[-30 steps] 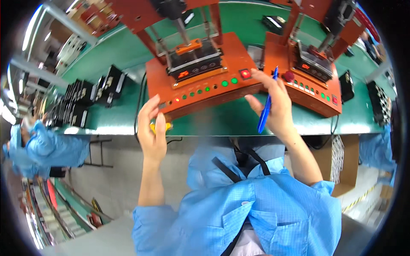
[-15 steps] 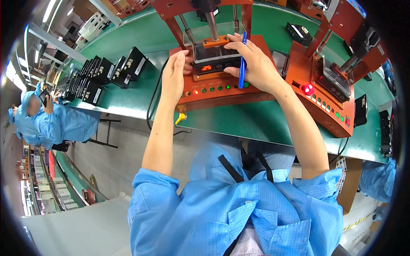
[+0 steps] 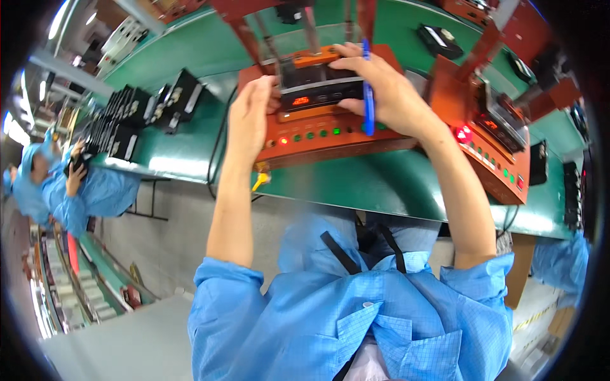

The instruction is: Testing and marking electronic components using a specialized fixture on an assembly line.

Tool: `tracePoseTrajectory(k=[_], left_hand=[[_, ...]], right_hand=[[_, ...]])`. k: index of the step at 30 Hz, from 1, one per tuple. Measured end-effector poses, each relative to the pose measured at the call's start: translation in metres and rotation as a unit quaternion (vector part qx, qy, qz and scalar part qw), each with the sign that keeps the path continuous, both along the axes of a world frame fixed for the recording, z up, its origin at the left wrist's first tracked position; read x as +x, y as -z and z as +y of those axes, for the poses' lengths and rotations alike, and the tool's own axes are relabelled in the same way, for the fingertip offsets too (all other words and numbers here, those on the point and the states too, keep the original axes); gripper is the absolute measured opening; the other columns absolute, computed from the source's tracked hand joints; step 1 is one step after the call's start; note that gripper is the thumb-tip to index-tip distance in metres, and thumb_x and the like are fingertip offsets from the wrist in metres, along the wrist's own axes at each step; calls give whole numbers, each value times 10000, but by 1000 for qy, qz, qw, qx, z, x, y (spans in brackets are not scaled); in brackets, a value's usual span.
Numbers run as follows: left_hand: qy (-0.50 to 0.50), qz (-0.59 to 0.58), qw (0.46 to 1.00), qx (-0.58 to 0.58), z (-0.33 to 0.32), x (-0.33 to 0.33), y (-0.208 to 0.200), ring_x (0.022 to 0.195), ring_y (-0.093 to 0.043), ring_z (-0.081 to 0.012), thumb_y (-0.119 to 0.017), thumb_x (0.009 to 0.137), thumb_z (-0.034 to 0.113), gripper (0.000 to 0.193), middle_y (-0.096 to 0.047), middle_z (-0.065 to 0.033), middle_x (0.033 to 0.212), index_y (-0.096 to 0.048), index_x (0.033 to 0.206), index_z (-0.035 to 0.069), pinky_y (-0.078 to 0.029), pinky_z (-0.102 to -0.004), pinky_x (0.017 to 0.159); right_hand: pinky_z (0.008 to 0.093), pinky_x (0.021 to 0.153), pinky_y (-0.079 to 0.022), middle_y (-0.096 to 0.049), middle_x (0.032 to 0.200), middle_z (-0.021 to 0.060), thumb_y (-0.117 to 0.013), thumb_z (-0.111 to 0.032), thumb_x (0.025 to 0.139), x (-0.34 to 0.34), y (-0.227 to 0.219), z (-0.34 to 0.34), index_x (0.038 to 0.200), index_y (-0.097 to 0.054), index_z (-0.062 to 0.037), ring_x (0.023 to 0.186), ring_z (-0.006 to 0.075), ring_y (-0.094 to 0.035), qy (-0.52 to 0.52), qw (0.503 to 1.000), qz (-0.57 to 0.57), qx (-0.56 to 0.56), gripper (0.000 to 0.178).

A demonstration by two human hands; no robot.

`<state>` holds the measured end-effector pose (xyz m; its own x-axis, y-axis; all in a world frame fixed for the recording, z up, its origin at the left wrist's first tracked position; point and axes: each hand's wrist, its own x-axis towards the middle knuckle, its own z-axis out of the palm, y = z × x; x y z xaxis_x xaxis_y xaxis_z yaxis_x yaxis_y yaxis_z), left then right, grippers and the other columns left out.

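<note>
A black electronic unit (image 3: 324, 97) with a glowing red display sits in an orange-red test fixture (image 3: 352, 147), under the fixture's press. My left hand (image 3: 250, 115) is closed against the unit's left end, thumb up and fingertips partly hidden behind it. At the right end my right hand (image 3: 401, 95) reaches over the unit, its thumb near the front face and its fingers on top. A blue pen (image 3: 368, 105) is held upright among the right hand's fingers. Small round green buttons and a lit red lamp (image 3: 283, 141) line the fixture's front panel.
A second orange-red fixture (image 3: 480, 143) with another black unit stands at the right. Rows of black units (image 3: 127, 111) lie on the green bench (image 3: 171, 155) at the left. A yellow connector (image 3: 260, 178) hangs below the fixture. A co-worker in blue (image 3: 95, 190) sits at far left.
The view has shifted slightly, so the bench and fixtures appear a little displaced. Both hands stay at the unit's ends, and the pen remains in the right hand.
</note>
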<state>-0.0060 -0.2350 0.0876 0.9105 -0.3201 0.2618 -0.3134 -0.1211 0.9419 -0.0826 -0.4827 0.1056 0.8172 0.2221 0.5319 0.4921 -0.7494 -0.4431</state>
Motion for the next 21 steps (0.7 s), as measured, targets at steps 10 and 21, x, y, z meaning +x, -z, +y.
tracePoseTrajectory(k=[10,21], left_hand=[[-17,2,1000,-10,10,2,3,818,-579,-102,-445,1043,368,457,-649,-43,934,-649,1152,-26,-458,-243,765],[-36,18,999,3,13,8,12,844,-558,-107,-419,1048,372,495,-631,-56,996,-607,1234,-47,-440,-247,786]], right_hand=[[399,1092,-378,-542,1373,186,-729,-42,851,-156,17,-126,1314,-517,-22,1320,332,-486,319,919,-211,98,510],[373,1137,-321,-438,1501,154,-712,-38,857,-187,11,-182,1288,-574,-43,1414,290,-386,338,940,6,32,452]])
